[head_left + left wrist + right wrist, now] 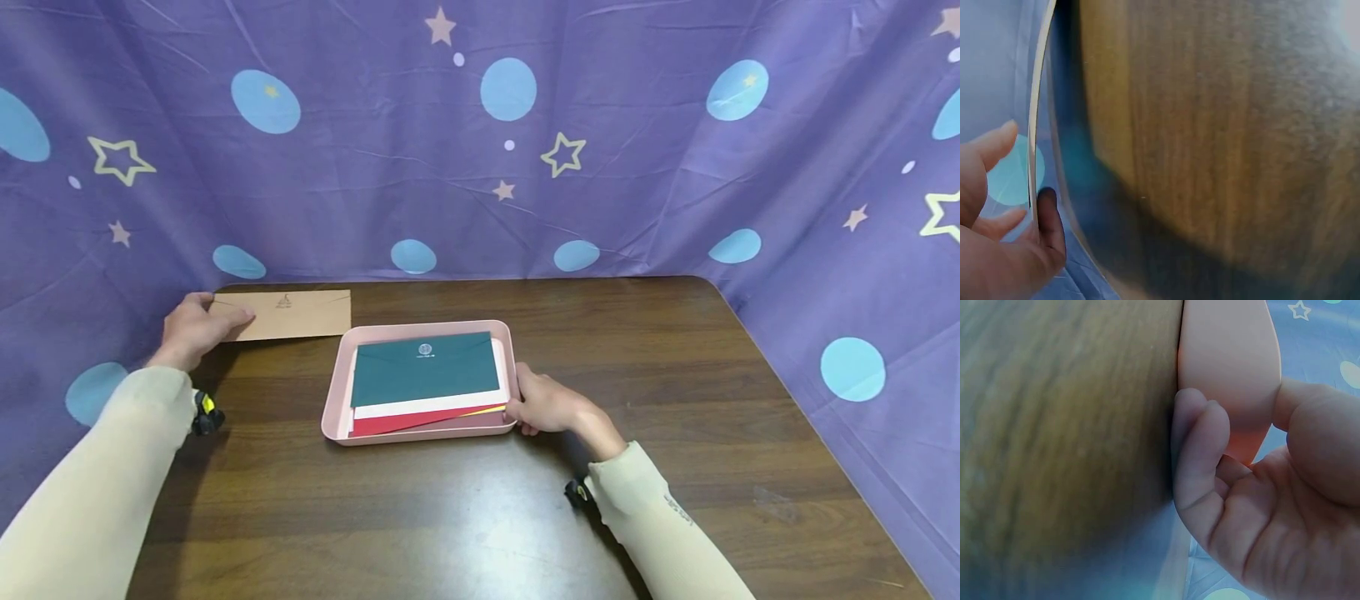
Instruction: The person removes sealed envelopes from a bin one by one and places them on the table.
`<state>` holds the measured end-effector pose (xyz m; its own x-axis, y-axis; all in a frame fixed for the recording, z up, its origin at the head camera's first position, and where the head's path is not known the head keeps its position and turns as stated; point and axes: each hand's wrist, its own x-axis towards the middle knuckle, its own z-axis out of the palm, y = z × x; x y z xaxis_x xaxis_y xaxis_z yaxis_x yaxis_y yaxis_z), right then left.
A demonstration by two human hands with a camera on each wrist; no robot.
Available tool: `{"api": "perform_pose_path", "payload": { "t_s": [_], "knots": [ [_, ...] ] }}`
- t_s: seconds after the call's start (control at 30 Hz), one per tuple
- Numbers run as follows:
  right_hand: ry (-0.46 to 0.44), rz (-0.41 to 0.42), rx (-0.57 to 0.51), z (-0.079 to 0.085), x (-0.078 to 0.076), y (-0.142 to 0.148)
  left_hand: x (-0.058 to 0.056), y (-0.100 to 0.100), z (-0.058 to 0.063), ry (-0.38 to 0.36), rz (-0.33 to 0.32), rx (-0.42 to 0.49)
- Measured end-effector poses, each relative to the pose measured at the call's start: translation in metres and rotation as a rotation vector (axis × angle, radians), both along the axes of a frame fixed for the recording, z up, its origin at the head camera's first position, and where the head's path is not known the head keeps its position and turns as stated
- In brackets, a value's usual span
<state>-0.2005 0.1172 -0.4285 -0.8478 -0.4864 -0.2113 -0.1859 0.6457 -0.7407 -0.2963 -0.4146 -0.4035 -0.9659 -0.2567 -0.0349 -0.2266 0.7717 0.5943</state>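
My left hand (191, 329) pinches the left end of a brown kraft envelope (300, 315) with a small dark print, at the table's far left. The left wrist view shows this envelope (1036, 112) edge-on between thumb and fingers, slightly bowed. At the middle of the table is a shallow pink tray (336, 392). My right hand (551, 402) grips its right end; in the right wrist view the thumb is at the rim of the tray (1232, 350) and the fingers curl low against its side. A dark green envelope (427, 371) lies uppermost in the tray.
Under the green envelope, a white envelope (435, 406), a red one (405, 423) and a thin yellow edge (487, 410) show. The brown wooden table (660, 358) ends at a purple curtain (630, 183) behind and at the sides.
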Motion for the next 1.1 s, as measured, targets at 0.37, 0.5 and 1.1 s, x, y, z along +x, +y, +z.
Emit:
{"api": "perform_pose_path", "payload": {
  "t_s": [0.37, 0.5, 1.1],
  "knots": [
    [0.003, -0.005, 0.001, 0.0, 0.0, -0.001, -0.002, -0.001, -0.021, 0.038, -0.162, -0.11],
    [0.001, -0.006, -0.002, 0.0, 0.0, -0.001, 0.001, -0.001, -0.026, 0.046, -0.213, -0.162],
    [0.008, -0.003, 0.001, 0.001, 0.002, -0.001, 0.003, 0.001, -0.036, -0.011, -0.27, -0.344]
  ]
}}
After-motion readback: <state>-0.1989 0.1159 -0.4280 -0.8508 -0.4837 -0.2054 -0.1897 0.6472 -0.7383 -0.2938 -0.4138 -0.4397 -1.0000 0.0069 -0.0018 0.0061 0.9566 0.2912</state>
